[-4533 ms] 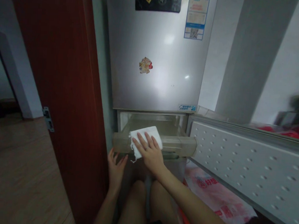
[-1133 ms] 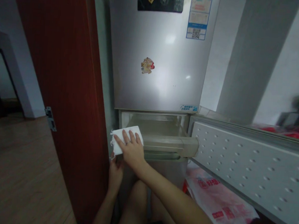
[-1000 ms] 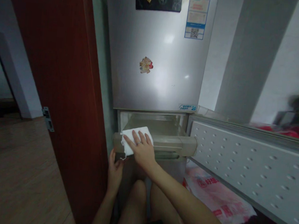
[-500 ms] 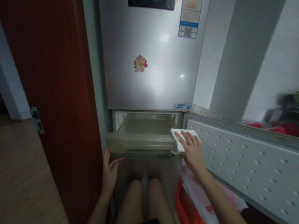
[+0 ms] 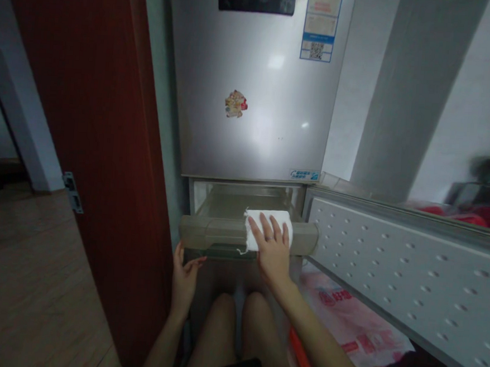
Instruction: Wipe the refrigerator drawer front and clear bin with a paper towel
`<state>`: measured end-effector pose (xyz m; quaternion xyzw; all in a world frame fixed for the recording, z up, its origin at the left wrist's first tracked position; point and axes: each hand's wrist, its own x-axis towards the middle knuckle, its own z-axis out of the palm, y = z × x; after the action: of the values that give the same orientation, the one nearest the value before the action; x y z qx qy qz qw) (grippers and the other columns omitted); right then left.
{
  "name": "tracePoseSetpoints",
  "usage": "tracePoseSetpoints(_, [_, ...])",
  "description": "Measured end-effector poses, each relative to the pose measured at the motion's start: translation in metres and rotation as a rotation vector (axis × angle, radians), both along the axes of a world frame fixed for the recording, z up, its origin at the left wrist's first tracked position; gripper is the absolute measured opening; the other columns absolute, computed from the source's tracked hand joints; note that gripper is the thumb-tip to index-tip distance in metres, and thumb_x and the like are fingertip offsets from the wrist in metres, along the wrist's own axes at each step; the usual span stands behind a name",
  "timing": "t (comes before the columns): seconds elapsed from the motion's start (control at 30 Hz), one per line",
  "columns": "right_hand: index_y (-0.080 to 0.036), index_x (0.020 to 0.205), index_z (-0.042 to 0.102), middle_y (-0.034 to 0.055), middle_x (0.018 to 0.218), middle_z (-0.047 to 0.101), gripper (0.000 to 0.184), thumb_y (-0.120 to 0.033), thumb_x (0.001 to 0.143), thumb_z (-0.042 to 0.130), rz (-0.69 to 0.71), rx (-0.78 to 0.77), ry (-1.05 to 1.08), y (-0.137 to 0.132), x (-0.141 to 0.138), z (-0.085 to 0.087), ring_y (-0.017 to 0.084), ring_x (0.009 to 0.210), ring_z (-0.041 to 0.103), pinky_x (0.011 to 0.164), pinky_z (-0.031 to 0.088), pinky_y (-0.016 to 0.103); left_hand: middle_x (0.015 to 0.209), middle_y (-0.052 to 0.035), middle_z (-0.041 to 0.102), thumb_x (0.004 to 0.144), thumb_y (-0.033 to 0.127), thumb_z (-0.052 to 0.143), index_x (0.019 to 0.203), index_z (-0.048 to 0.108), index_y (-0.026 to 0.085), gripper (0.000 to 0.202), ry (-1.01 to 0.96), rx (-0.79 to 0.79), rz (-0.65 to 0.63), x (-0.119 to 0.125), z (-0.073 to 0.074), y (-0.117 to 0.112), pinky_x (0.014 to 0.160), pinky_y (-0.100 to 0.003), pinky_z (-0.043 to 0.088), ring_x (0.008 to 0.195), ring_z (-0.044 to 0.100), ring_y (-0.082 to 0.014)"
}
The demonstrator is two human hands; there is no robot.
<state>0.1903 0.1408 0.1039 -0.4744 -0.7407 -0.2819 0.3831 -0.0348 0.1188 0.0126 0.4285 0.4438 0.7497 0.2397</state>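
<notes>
A translucent freezer drawer (image 5: 214,233) is pulled partway out of the fridge's lower compartment. My right hand (image 5: 274,250) presses a folded white cloth (image 5: 284,220) flat against the drawer's front panel, right of its middle. The fingers lie over the cloth, and a ring shows on one of them. A loose thread hangs from the cloth's left edge. At the drawer's lower left corner, my left hand (image 5: 184,280) holds on with its fingertips, the thumb stretched out just beneath the front panel. Some of its fingers are hidden.
The silver upper fridge door (image 5: 257,134) is shut. To the right, the dimpled lower door (image 5: 394,261) stands wide open above a printed plastic bag (image 5: 357,320) and an orange-red plastic item (image 5: 302,355). A dark red wooden door (image 5: 101,140) stands close on the left.
My right hand has slid the white cloth leftward along the drawer front, from its right end to nearer the middle. The left hand stays at the corner. The view has shifted slightly.
</notes>
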Motion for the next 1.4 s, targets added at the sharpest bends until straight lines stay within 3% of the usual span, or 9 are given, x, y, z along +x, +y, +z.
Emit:
tracePoseSetpoints(0.1, [-0.035,0.154,0.037,0.0056,0.158,0.043,0.067,-0.01,0.093,0.046,0.103,-0.024,-0.021,-0.001,-0.046,0.001,0.03,0.145,0.037,0.12,0.023,0.057,0.167,-0.016,0.019,0.085,0.021,0.061,0.15,0.032,0.031,0.072,-0.03,-0.014,-0.003,-0.001,-0.001,0.002,0.086,-0.028,0.058,0.09,0.075,-0.0135])
tracePoseSetpoints(0.27, [-0.032,0.156,0.032,0.0073,0.161,0.037,0.055,-0.03,0.102,0.04,0.271,-0.078,-0.07,-0.002,-0.117,0.004,0.033,0.145,0.038,0.119,0.027,0.056,0.156,-0.0158,0.043,0.079,0.027,0.067,0.144,0.041,0.022,0.07,-0.001,-0.001,0.075,-0.006,-0.001,0.008,0.11,-0.037,0.045,0.137,0.051,-0.0269])
tracePoseSetpoints(0.5, [-0.031,0.157,0.029,0.0088,0.162,0.036,0.057,-0.034,0.101,0.043,0.35,-0.142,-0.116,-0.007,-0.154,0.014,0.03,0.147,0.037,0.12,0.028,0.051,0.139,-0.0115,0.06,0.075,0.033,0.074,0.138,0.047,0.024,0.069,0.086,0.054,0.057,-0.008,0.0,0.004,0.107,-0.039,0.047,0.129,0.058,-0.0279])
tracePoseSetpoints(0.63, [-0.033,0.156,0.031,0.0059,0.162,0.036,0.055,-0.033,0.102,0.04,0.35,-0.103,-0.158,-0.007,-0.136,0.015,0.03,0.147,0.037,0.12,0.028,0.048,0.142,-0.0151,0.057,0.077,0.034,0.071,0.141,0.046,0.02,0.07,0.045,-0.013,0.037,-0.01,0.0,0.006,0.109,-0.04,0.046,0.127,0.059,-0.0281])
tracePoseSetpoints(0.77, [-0.037,0.156,0.031,0.0033,0.163,0.035,0.057,-0.028,0.101,0.042,0.291,-0.07,-0.163,-0.005,-0.098,0.012,0.029,0.147,0.036,0.119,0.03,0.047,0.157,-0.0151,0.042,0.082,0.027,0.067,0.146,0.04,0.025,0.069,0.029,0.014,0.049,-0.01,-0.002,0.007,0.104,-0.033,0.049,0.129,0.059,-0.0245])
tracePoseSetpoints(0.9, [-0.042,0.156,0.027,0.0006,0.162,0.036,0.07,-0.014,0.095,0.048,0.158,-0.044,-0.161,-0.001,-0.043,0.004,0.027,0.147,0.037,0.12,0.027,0.047,0.166,-0.0166,0.024,0.088,0.025,0.061,0.151,0.033,0.032,0.069,0.022,0.007,-0.016,-0.009,-0.006,0.004,0.083,-0.027,0.059,0.091,0.075,-0.0148])
tracePoseSetpoints(1.17, [-0.035,0.154,0.036,0.0024,0.163,0.034,0.075,-0.011,0.084,0.05,-0.054,0.017,-0.054,0.012,0.085,-0.019,0.029,0.152,0.024,0.123,0.018,0.054,0.168,-0.0195,0.016,0.088,0.019,0.059,0.153,0.029,0.03,0.073,0.034,-0.002,-0.006,-0.005,-0.002,0.001,0.083,-0.021,0.057,0.09,0.075,-0.0108])
tracePoseSetpoints(1.27, [-0.031,0.155,0.034,0.004,0.164,0.031,0.079,-0.008,0.081,0.046,-0.079,0.026,0.004,0.016,0.102,-0.025,0.028,0.154,0.018,0.123,0.016,0.057,0.168,-0.0184,0.017,0.089,0.02,0.059,0.153,0.03,0.032,0.071,0.034,-0.003,-0.001,-0.003,-0.002,0.001,0.084,-0.024,0.058,0.091,0.075,-0.0123])
tracePoseSetpoints(1.4, [-0.028,0.159,0.025,0.0067,0.167,0.024,0.087,-0.006,0.077,0.045,-0.131,0.027,0.076,0.016,0.089,-0.028,0.032,0.156,0.009,0.121,0.015,0.063,0.167,-0.0177,0.019,0.089,0.02,0.059,0.152,0.032,0.033,0.07,0.022,0.008,0.01,-0.002,-0.002,0.002,0.083,-0.025,0.058,0.09,0.076,-0.013])
